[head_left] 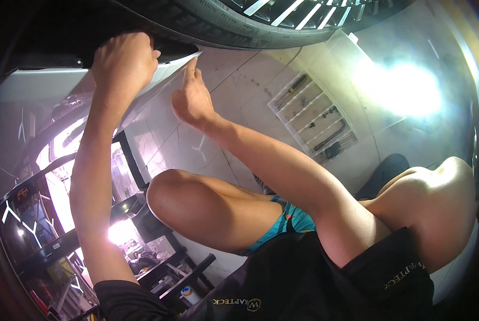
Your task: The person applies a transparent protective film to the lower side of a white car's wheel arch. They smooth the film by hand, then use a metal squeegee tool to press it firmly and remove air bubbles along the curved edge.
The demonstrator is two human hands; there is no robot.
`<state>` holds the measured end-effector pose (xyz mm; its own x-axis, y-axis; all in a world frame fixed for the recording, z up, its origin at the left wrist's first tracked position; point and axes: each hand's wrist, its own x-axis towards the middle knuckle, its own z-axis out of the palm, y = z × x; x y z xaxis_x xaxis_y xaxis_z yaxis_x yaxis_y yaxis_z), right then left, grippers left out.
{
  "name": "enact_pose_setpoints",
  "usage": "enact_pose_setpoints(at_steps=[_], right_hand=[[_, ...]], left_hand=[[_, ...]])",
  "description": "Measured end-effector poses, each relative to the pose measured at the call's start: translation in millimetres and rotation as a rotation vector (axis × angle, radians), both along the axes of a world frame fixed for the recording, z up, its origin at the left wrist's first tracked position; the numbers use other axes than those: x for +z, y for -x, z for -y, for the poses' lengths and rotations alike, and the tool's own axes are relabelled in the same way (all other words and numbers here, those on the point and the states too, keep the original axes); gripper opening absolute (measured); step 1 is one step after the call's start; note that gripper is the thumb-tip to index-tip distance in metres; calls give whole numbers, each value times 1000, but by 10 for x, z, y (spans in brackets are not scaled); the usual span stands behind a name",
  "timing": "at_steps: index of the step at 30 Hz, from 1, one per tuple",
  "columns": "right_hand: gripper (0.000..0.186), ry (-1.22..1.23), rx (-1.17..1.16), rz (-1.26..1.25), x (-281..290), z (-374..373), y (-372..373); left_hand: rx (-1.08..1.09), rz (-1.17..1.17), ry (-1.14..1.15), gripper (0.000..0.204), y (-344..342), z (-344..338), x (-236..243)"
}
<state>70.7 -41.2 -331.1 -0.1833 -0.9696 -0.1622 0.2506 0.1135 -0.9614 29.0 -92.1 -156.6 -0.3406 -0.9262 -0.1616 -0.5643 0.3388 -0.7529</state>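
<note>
One pale car panel [41,81] starts at the far left and runs to one narrow, pointed tip near the middle, and one dark wheel arch [57,40] lies above it. One left hand [123,60] is at the panel's upper edge, its fingers curled; their tips are hidden, so I cannot tell whether they are clamped on it. Below, at the lower left, one dark rack [167,275] carries one small white container [188,294] with blue on top. One bent left knee [167,195] comes next. One right hand [193,99] is just right of the left hand and apart from it; one finger points up and touches the panel near its tip, while the rest bend in, and I cannot tell whether they pinch anything. Above, one tire [213,28] surrounds one wheel [309,15] with many pale spokes. To the right, one divided tray [271,105] lies on the one tiled floor [239,85], holding one screwdriver [297,84] with a yellow part and several dark tools too small to count. One bright light [411,90] glares farther right, above one bent right knee [453,179].
</note>
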Motion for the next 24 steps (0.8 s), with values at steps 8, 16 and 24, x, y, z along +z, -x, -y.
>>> enact_pose_setpoints(at_steps=[8, 16, 24], right_hand=[[83, -36, -106, 15, -325, 240, -10], [85, -60, -39, -45, -399, 433, 245], [89, -97, 27, 13, -61, 110, 40]], left_hand=[[-27, 20, -13, 26, -13, -5, -4], [33, 15, -18, 25, 3, -2, -13], [3, 13, -17, 26, -13, 8, -13]])
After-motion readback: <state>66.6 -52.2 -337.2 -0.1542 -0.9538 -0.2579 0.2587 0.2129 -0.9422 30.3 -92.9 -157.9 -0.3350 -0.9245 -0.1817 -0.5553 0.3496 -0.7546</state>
